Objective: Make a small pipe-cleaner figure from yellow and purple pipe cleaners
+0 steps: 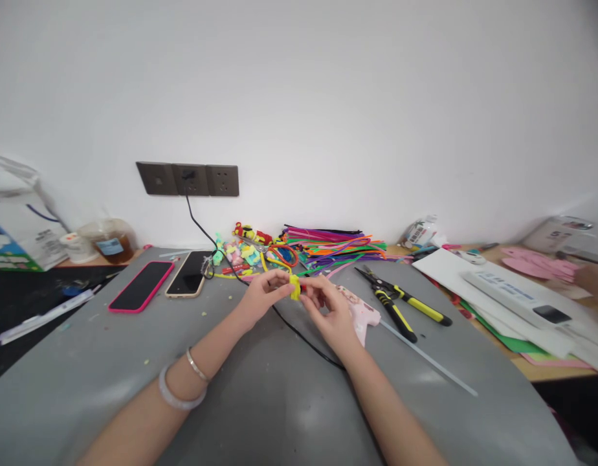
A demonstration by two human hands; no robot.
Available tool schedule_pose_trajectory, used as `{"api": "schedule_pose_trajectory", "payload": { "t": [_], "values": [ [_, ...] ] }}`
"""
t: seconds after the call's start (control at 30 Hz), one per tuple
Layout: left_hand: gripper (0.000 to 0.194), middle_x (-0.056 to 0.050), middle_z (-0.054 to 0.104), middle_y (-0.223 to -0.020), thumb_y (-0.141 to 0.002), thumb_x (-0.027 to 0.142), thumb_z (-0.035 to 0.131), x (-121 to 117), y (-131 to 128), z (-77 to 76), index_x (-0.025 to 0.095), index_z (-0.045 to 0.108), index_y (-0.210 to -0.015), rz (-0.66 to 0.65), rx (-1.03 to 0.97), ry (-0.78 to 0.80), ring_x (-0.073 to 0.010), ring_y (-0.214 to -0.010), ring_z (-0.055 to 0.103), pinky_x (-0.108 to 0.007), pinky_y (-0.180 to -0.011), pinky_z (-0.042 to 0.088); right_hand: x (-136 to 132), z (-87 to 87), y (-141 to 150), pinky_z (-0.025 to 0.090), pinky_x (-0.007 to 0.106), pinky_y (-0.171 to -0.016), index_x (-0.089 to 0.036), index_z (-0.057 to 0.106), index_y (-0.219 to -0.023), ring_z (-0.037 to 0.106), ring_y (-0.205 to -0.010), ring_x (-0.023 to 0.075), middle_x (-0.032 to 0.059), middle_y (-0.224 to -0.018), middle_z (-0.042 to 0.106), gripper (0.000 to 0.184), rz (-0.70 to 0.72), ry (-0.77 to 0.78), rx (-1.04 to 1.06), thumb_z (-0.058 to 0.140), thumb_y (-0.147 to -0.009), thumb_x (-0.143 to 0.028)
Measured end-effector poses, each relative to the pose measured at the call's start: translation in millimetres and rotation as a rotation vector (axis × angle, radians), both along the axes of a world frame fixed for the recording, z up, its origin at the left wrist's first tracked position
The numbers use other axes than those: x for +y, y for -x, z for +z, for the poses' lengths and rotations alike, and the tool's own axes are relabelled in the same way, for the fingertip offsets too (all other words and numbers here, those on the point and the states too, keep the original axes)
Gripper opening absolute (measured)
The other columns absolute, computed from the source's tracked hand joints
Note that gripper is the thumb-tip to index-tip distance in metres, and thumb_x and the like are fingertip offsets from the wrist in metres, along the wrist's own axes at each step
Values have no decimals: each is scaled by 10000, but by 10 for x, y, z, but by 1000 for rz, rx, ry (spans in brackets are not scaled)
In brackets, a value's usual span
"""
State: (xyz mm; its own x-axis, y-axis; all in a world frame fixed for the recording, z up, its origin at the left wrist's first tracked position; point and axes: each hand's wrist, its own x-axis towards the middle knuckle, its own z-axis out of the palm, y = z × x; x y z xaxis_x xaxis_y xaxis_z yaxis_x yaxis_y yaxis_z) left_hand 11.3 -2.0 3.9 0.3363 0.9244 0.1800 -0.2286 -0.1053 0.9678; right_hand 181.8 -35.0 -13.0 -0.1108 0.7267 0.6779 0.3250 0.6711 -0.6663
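A small yellow fuzzy piece (294, 287), seemingly made of pipe cleaner, is held up between my two hands above the grey table. My left hand (264, 296) pinches its left side with thumb and fingers. On its right side the fingers of my right hand (328, 305) are closed, with a small red bit (303, 288) showing at the tips; the fingers partly hide both pieces. Beside my right wrist lies a pink and white glue gun (364, 316), a glue stick (432, 359) reaching out behind it. Yellow-and-black pliers (400, 304) lie further right.
Bundled colourful pipe cleaners (328, 249) lie against the wall, beside small fuzzy figures (250, 249). Two phones (141, 287) (186, 274) rest at left. A black cable (299, 333) runs from the socket (189, 179) under my hands. Another person's hand (593, 281) is at far right, near papers (503, 304).
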Motion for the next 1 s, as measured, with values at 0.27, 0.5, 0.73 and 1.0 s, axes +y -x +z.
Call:
{"api": "schedule_pose_trajectory", "payload": {
  "t": [0.27, 0.5, 0.73, 1.0],
  "values": [
    [367, -1, 657, -743, -660, 433, 834, 7, 0, -3, 152, 676, -836, 16, 8, 10, -127, -690, 577, -244, -678, 449, 6, 4, 1, 367, 262, -564, -250, 619, -1146, 453, -613, 129, -18, -783, 509, 275, 19, -7, -11, 578, -899, -135],
    [371, 7, 651, -729, -648, 435, 837, -2, 4, 14, 158, 674, -835, 46, 9, 14, -123, -674, 570, -242, -664, 446, 6, -27, -13, 375, 266, -570, -250, 619, -1139, 460, -618, 133, -15, -781, 516, 257, 11, -3, -17, 585, -902, -156],
    [411, 5, 654, -725, -618, 461, 847, -1, 1, 22, 155, 674, -830, 55, 6, 25, -124, -673, 571, -242, -666, 453, 3, -15, -9, 371, 259, -558, -247, 613, -1144, 459, -620, 131, -15, -788, 517, 258, 25, 13, -19, 600, -897, -174],
    [394, 3, 649, -730, -635, 465, 834, 11, 8, 5, 164, 672, -830, 55, 23, 5, -132, -685, 569, -246, -662, 444, -2, 6, -9, 387, 270, -561, -249, 621, -1131, 463, -618, 141, -10, -771, 521, 232, 12, 28, -30, 603, -902, -218]
  ]
}}
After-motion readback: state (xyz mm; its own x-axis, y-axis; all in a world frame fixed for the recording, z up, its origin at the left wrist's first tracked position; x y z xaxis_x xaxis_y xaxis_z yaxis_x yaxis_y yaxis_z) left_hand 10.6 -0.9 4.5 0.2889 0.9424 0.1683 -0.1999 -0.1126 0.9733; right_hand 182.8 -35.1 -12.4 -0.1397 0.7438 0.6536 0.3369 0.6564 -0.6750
